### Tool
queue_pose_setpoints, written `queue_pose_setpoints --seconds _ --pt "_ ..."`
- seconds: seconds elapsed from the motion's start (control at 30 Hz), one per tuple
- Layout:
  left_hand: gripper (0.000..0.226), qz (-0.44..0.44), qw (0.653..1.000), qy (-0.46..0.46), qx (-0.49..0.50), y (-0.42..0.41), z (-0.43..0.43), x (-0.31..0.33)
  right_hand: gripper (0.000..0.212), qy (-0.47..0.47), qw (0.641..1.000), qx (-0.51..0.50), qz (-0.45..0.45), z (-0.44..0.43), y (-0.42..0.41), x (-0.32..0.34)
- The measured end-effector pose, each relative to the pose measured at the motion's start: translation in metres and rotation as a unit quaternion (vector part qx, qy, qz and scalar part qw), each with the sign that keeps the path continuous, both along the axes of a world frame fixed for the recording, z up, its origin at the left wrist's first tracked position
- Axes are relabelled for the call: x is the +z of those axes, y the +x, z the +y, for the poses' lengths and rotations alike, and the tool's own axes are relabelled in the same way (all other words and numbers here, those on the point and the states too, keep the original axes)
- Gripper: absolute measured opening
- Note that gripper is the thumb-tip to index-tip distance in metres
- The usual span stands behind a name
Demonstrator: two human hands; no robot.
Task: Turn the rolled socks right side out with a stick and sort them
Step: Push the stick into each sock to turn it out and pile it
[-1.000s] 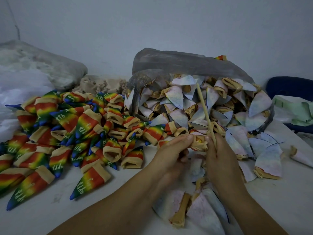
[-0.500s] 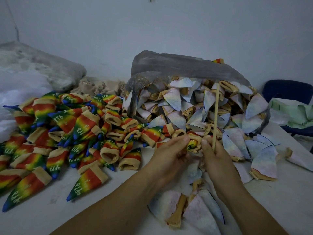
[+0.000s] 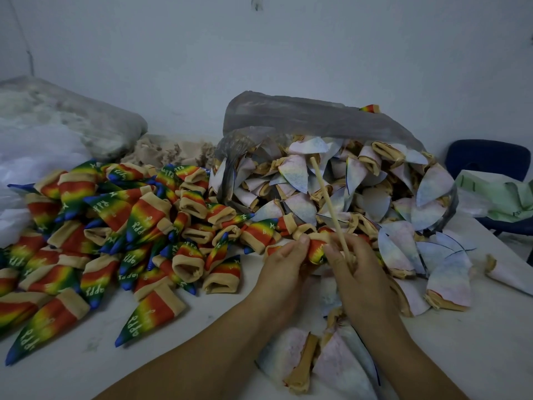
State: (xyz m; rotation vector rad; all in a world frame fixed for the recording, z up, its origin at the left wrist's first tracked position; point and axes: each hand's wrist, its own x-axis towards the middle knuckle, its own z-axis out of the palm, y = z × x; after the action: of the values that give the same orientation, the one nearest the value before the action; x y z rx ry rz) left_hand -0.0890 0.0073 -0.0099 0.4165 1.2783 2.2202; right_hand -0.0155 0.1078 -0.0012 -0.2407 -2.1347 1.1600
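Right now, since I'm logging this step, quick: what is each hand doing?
Left hand: pinches the rainbow sock.
Right hand: grips the stick, fingertips also on that sock.

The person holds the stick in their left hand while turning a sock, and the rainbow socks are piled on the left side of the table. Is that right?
Not quite. The head view shows the stick gripped in the right hand, not the left. The left hand pinches the sock being turned. The rainbow socks are indeed piled on the left side of the table.
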Motion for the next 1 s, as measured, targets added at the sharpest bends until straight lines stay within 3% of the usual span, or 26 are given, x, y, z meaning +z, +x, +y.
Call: queue_pose_setpoints --seconds 0.1,0.33,0.73,0.9,1.0 --pt "0.035 0.023 0.999 -0.020 0.025 -0.0005 -0.0001 0.0013 0.013 -0.005 1.000 -0.006 -0.005 -0.0010 -0.0016 -0.0006" --pt "0.031 0.059 0.996 -0.019 0.056 0.0047 -0.0005 0.0041 0.015 -0.132 0.991 -0.005 -0.020 0.0022 -0.0017 -0.0027" --pt "0.019 0.030 0.999 0.036 0.021 0.0020 -0.0024 0.0043 0.015 -0.028 0.998 -0.046 -0.042 0.0027 -0.0026 -0.0057" --pt "0.020 0.007 1.000 -0.008 0.011 0.0015 0.0003 0.0046 0.018 -0.115 0.990 -0.061 -0.049 0.0023 -0.0012 -0.0021" --pt "0.019 -0.046 0.999 0.022 -0.016 -0.0001 0.0010 0.0088 0.020 -0.242 0.968 -0.036 -0.050 0.0023 -0.0033 0.0009"
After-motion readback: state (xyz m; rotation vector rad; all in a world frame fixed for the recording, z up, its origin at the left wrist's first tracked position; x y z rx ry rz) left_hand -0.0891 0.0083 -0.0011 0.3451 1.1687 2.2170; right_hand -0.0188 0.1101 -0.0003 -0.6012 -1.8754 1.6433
